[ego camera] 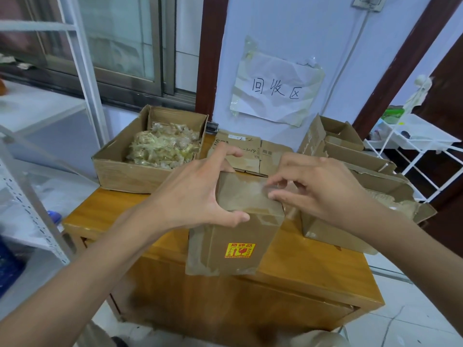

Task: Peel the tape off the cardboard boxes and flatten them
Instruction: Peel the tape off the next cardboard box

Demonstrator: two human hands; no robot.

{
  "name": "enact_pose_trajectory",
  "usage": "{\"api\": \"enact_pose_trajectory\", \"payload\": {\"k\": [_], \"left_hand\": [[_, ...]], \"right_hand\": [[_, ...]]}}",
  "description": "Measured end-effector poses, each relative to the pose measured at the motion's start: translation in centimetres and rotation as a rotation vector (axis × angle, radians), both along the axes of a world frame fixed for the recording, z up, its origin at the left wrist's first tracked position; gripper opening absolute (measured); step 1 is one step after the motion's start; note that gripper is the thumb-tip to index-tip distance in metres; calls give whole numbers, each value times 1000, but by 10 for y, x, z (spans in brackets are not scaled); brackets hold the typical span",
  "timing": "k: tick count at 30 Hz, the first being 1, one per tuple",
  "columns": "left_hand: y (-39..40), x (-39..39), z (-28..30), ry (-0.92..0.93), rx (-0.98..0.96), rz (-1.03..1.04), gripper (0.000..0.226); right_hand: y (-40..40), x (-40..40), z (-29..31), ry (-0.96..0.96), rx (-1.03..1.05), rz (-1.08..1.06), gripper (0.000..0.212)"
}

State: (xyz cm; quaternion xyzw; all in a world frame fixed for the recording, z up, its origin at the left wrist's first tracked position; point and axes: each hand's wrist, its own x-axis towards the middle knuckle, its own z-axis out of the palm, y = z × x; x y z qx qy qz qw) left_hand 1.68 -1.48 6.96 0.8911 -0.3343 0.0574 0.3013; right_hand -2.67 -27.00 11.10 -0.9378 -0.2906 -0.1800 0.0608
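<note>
The fingers [280, 195] of the right hand [318, 189] are curled and pinched at the clear tape [253, 190] on the top face of the small upright brown cardboard box with a yellow and red fragile sticker [238, 236], apparently so that an edge of the tape can be lifted and peeled. The box is steadied by the left hand [195, 191], whose fingers and thumb are wrapped around its upper left edge; this grip is judged to keep the box from tipping or sliding under the pull.

The box stands on the wooden tabletop [300, 259], near its front edge, presumably within easy reach. Behind the box, flattened brown cardboard sheets [250, 151] lie against the wall, probably boxes already dealt with. To the left of the box, an open brown cardboard tray [117, 171] is filled with crumpled yellowish tape scraps [162, 149], likely kept there as a bin for peeled tape. To the right of the box, torn open cardboard boxes [350, 171] are stacked, perhaps awaiting work. Above and behind the box, a creased white paper sign with handwritten characters [275, 90] is taped to the wall.
</note>
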Motion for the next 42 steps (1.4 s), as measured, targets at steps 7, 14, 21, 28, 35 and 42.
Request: {"api": "enact_pose_trajectory", "payload": {"k": [7, 14, 21, 28, 35, 42], "left_hand": [[-3, 3, -1, 27, -10, -2, 105], [-4, 4, -4, 59, -37, -28, 104], [-5, 7, -5, 79, -48, -30, 104], [-7, 7, -3, 74, -37, -32, 105], [-4, 6, -4, 73, -42, -20, 104], [-8, 12, -2, 71, -28, -18, 104]], "right_hand": [[7, 9, 0, -294, -342, 63, 32], [-10, 19, 13, 80, -43, 22, 22], [-15, 7, 15, 29, -153, 76, 21], [-4, 6, 12, -167, -378, 97, 15], [2, 9, -2, -3, 15, -146, 7], [9, 4, -37, -88, 402, -275, 7]]}}
